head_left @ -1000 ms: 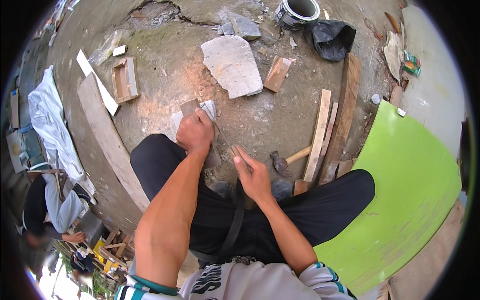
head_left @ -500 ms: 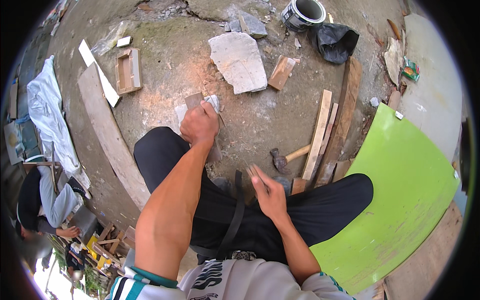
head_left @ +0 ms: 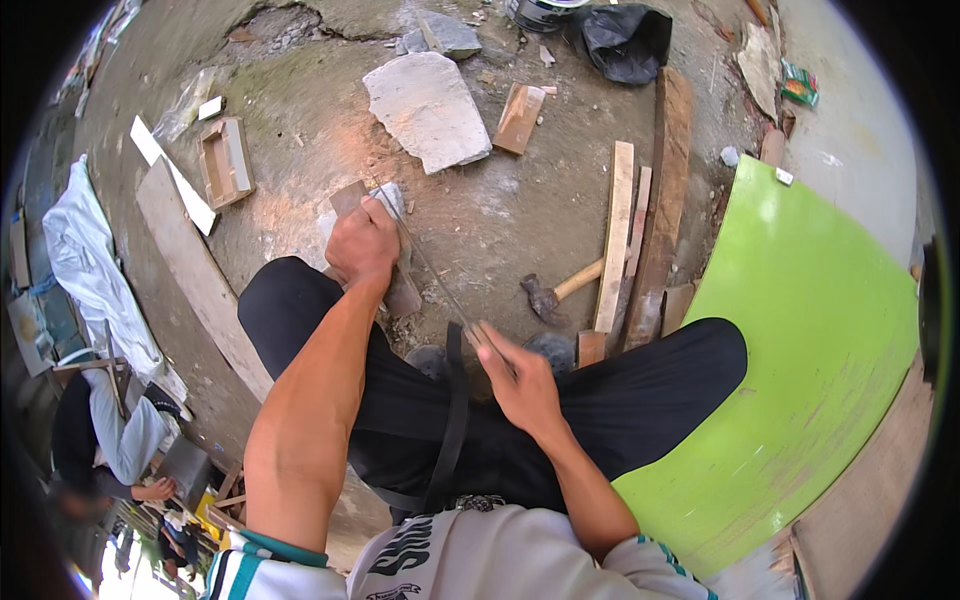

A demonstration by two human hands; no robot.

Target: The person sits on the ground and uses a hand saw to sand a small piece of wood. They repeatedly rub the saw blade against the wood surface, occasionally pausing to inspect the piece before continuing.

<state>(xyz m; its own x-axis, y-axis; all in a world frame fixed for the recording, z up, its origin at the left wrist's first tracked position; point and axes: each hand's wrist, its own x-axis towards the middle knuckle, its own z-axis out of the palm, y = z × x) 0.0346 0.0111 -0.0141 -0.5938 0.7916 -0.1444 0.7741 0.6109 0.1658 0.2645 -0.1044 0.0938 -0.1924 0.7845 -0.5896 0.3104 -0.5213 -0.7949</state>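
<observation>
My left hand (head_left: 362,243) is closed round a brownish wooden piece (head_left: 403,296), whose ends show above and below the fist. Beneath it, something whitish (head_left: 391,197) lies on the ground, its kind unclear. My right hand (head_left: 520,382) is wrapped round the handle of a long thin-bladed tool (head_left: 440,283), seen nearly edge-on, so I cannot tell whether it is a saw or a knife. The blade slants up and left from this hand, passing just right of the left fist along the wooden piece; whether they touch is not plain.
Ahead lie a flat stone slab (head_left: 425,112), a wood block (head_left: 519,118) and a black bag (head_left: 625,43). A hammer (head_left: 555,292) sits beside wooden strips (head_left: 614,240). Right is a green sheet (head_left: 800,340); left, a plank (head_left: 195,265) and a wooden frame (head_left: 227,162). Another person (head_left: 120,425) sits far left.
The blade, smeared and foreshortened before, now stretches clearly alongside the wooden piece. My left hand keeps its grip on the wood. The whole view has shifted, moving the scene left and up.
</observation>
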